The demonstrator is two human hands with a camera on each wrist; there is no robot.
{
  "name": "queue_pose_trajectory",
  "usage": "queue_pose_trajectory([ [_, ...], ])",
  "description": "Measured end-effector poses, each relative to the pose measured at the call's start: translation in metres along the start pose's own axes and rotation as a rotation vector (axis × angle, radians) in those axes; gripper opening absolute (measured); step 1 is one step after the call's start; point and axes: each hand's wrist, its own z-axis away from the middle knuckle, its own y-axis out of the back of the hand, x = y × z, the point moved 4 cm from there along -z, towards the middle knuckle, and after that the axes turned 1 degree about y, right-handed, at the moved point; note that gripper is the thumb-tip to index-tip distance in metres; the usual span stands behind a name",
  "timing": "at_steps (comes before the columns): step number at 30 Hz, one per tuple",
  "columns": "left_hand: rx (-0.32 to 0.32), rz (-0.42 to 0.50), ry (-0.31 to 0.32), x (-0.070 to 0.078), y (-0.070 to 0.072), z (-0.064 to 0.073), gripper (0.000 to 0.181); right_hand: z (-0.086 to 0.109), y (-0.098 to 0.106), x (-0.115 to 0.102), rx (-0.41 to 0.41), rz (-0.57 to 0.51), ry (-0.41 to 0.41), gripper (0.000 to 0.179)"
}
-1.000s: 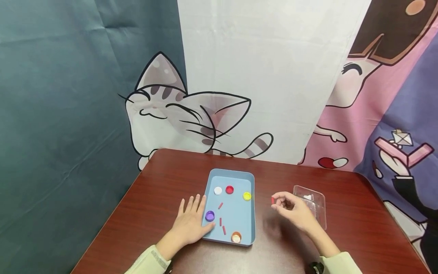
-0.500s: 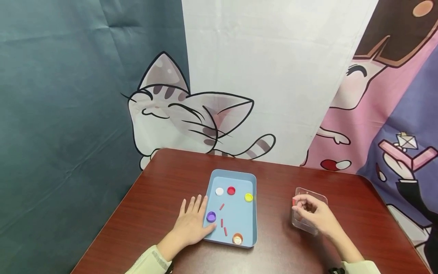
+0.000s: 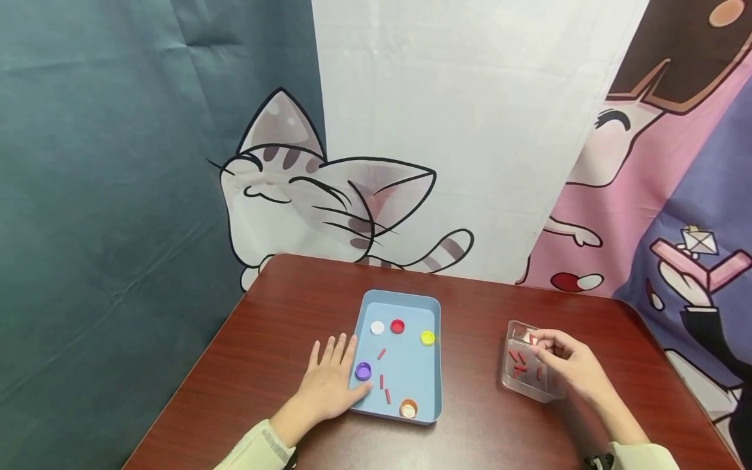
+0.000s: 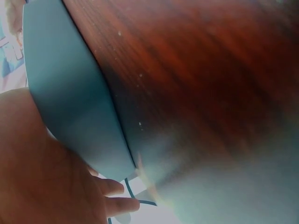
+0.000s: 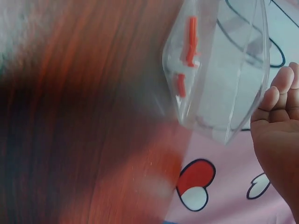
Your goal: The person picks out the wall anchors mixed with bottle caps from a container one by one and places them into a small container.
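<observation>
My left hand (image 3: 325, 386) lies spread at the left side of the light blue tray (image 3: 411, 375), its thumb over the rim. The left wrist view shows the palm against the tray's wall (image 4: 74, 93). My right hand (image 3: 572, 365) is over the clear plastic box (image 3: 531, 393), finger and thumb pinching a small red stick (image 3: 532, 339). Several red sticks (image 3: 519, 370) lie in that box; in the right wrist view its red sticks (image 5: 191, 42) show through the wall, while my right fingertips are partly out of frame.
Inside the tray are a white cap (image 3: 377, 328), a red cap (image 3: 397, 326), a yellow cap (image 3: 427, 338), a purple cap (image 3: 363, 371), an orange cap (image 3: 408, 408) and 3 red sticks (image 3: 381, 382). A brown wooden table (image 3: 470, 418) bears everything; a printed curtain (image 3: 376, 130) hangs behind it.
My right hand has moved right from beside the tray to over the clear box, carrying the red stick. The box's contents now show. My left hand has stayed at the tray.
</observation>
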Motion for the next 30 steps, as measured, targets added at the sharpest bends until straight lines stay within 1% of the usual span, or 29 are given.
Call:
queue_pose_trajectory([
  [6, -0.006, 0.005, 0.003, 0.000, -0.001, 0.000, 0.093, 0.000, 0.014, 0.010, -0.021, 0.054, -0.079, 0.027],
  [9, 0.008, 0.012, -0.008, -0.002, -0.003, 0.000, 0.094, -0.001, 0.020, 0.015, -0.038, 0.078, -0.108, 0.029],
  [14, 0.044, -0.022, -0.020, -0.005, -0.010, -0.002, 0.095, -0.002, 0.029, 0.020, -0.037, 0.101, -0.131, 0.032],
  [17, 0.045, -0.041, -0.014, -0.007, -0.013, -0.003, 0.095, -0.002, 0.032, 0.022, -0.030, 0.116, -0.143, 0.032],
  [25, 0.002, -0.009, -0.003, -0.002, -0.003, -0.001, 0.093, -0.004, 0.037, 0.029, -0.032, 0.127, -0.168, 0.036],
  [30, -0.006, -0.017, 0.004, -0.001, -0.003, 0.000, 0.093, -0.004, 0.038, 0.031, -0.034, 0.121, -0.176, 0.038],
])
